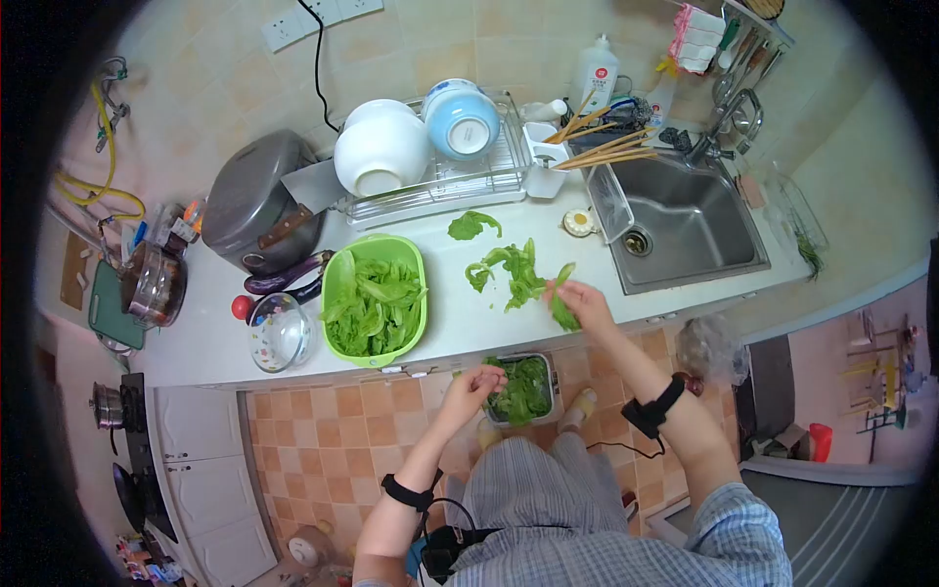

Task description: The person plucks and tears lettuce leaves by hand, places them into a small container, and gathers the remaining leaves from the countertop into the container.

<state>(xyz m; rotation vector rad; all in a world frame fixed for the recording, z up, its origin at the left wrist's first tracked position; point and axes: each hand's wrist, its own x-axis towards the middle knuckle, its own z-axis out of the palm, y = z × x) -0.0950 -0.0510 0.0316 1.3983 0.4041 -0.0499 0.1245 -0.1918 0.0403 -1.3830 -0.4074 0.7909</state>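
Note:
My right hand pinches a green lettuce leaf over the counter's front edge. Just left of that leaf, torn lettuce pieces lie on the white counter. One separate lettuce piece rests farther back. Loosely bent fingers show on my left hand, with nothing visible in them. It hovers beside a small bin on the floor, which has green leaves in it. A lime-green basin full of lettuce stands on the counter to the left.
A glass bowl, eggplants and a tomato sit left of the basin. Behind are a rice cooker and a dish rack with bowls. The steel sink is at right, near a chopstick holder.

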